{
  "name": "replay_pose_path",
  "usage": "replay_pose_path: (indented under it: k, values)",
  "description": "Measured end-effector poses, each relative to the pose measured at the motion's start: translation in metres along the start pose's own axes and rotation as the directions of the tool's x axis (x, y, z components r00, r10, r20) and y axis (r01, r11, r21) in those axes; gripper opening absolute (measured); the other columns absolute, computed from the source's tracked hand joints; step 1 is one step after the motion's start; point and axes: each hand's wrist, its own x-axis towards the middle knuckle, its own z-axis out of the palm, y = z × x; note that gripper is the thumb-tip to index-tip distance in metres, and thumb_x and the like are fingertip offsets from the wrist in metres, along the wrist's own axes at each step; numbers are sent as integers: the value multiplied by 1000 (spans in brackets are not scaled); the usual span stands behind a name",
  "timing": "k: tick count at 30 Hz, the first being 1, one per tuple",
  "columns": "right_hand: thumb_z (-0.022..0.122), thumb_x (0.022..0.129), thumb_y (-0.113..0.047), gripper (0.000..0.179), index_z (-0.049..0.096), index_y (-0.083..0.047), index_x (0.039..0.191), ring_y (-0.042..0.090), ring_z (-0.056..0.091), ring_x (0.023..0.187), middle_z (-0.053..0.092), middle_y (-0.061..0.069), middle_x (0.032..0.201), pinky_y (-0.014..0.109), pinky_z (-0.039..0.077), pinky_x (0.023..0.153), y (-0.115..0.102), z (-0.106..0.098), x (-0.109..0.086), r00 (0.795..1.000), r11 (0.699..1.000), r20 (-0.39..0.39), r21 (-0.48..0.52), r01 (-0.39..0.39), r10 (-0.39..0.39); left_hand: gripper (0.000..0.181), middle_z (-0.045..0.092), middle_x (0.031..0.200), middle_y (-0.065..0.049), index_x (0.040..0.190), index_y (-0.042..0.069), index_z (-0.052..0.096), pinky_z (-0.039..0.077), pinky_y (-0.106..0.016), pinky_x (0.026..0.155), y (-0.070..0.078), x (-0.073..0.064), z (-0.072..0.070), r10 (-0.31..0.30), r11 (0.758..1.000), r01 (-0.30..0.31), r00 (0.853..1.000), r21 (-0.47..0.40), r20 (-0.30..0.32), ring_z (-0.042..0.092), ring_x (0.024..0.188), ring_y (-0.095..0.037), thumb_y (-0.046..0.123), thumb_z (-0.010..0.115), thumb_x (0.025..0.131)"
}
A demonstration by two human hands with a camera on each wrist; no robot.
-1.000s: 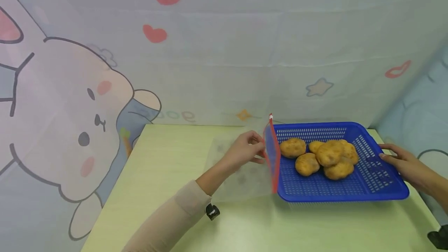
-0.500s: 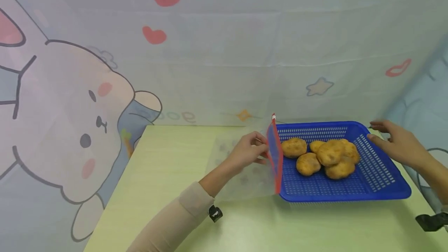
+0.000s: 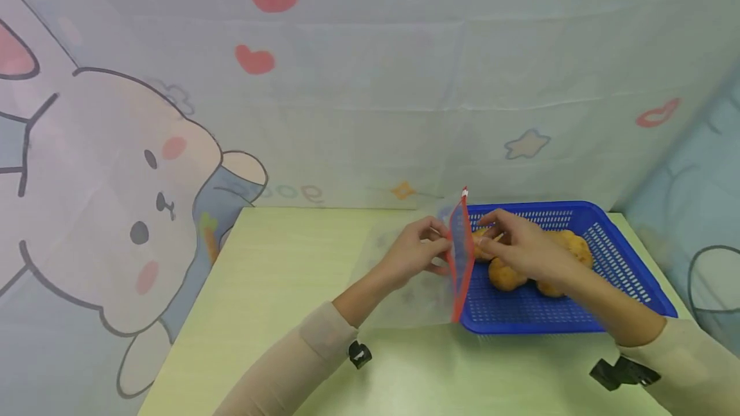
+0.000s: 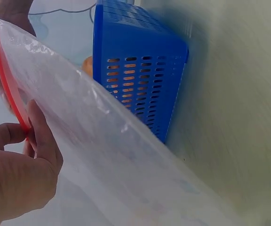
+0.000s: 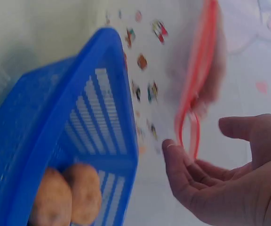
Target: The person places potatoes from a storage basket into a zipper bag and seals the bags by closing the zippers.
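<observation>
A clear plastic zip bag [image 3: 405, 303] with a red zip edge [image 3: 462, 297] stands on its side, its mouth facing the basket. My left hand [image 3: 405, 255] pinches the red edge between thumb and fingers, plain in the left wrist view. My right hand [image 3: 523, 246] is over the basket, close to the bag's mouth. In the right wrist view its thumb is spread away from the fingers [image 5: 178, 174], whose tips are right at the red edge. Several potatoes [image 3: 505, 276] lie in the blue basket [image 3: 532, 328], partly hidden behind the right hand and forearm.
The basket takes up the right side of the pale green table [image 3: 277, 275], its left end beside the bag's mouth. A printed cloth backdrop [image 3: 370, 82] hangs behind the table. Black straps with small devices are at both wrists.
My right hand has left the basket's right rim and moved left across the potatoes to the bag's mouth. My left hand, still pinching the bag, has shifted slightly right.
</observation>
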Motion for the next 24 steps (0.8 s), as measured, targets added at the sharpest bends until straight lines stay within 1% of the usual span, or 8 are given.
replay_pose_path:
  k: [3, 6, 10, 13, 17, 21, 23, 24]
  values:
    - [65, 108, -26, 47, 48, 4, 141, 20, 70, 87, 70, 14, 110, 35, 58, 70, -8, 18, 8, 1000, 999, 2, -36, 18, -18, 9, 64, 93, -10, 111, 0, 61, 66, -41, 68, 1, -2, 0, -1, 1000, 1, 1000, -2, -2, 73, 82, -21, 3, 63, 103]
    - [64, 105, -14, 43, 42, 6, 137, 22, 69, 76, 69, 15, 101, 35, 59, 64, -10, 28, 14, 998, 1000, -66, -7, 19, -19, 9, 64, 94, -10, 111, 0, 61, 66, -41, 67, 4, -5, 1, 12, 1000, -12, 1000, -1, -12, 73, 82, -22, 4, 63, 103]
    - [62, 102, -4, 41, 40, 5, 136, 26, 69, 74, 66, 16, 99, 35, 62, 61, -11, 36, 18, 990, 992, -141, 126, -14, 32, 8, 63, 96, -11, 110, -1, 59, 66, -41, 66, 8, -6, 3, 41, 999, -41, 998, -6, -43, 73, 81, -21, 2, 62, 103]
    - [62, 103, -6, 35, 45, 5, 132, 26, 71, 77, 65, 18, 101, 35, 63, 63, -10, 38, 19, 990, 978, -127, 207, -34, 62, 7, 62, 98, -11, 109, -1, 58, 66, -41, 66, 10, -6, 2, 53, 998, -54, 996, -18, -65, 73, 81, -22, 1, 61, 103]
    - [62, 105, -8, 22, 55, 2, 124, 28, 70, 76, 66, 15, 95, 38, 64, 63, -8, 40, 19, 994, 972, -86, 229, -46, 68, 5, 62, 100, -12, 109, 0, 58, 66, -42, 68, 12, -10, -2, 55, 998, -56, 996, -11, -64, 74, 82, -22, 1, 60, 104]
    - [63, 105, -7, 15, 59, 1, 116, 29, 69, 71, 67, 12, 85, 39, 63, 60, -1, 40, 22, 995, 975, -80, 215, -47, 66, 8, 66, 96, -11, 112, 5, 60, 66, -45, 67, 16, -14, -10, 71, 992, -64, 996, 110, -55, 75, 78, -24, 8, 63, 105]
    - [64, 104, -6, 13, 60, 1, 113, 31, 68, 69, 67, 13, 82, 36, 61, 57, 3, 39, 23, 993, 978, -93, 204, -49, 69, 13, 69, 92, -8, 117, 8, 62, 66, -44, 65, 21, -17, -16, 93, 965, -76, 994, 253, -57, 75, 73, -24, 10, 64, 104]
    - [64, 103, -6, 12, 60, 2, 111, 31, 67, 69, 67, 14, 82, 36, 61, 57, 4, 38, 23, 992, 978, -100, 201, -50, 72, 16, 70, 90, -6, 119, 10, 64, 66, -41, 63, 25, -19, -19, 106, 937, -80, 993, 339, -59, 75, 70, -22, 11, 64, 103]
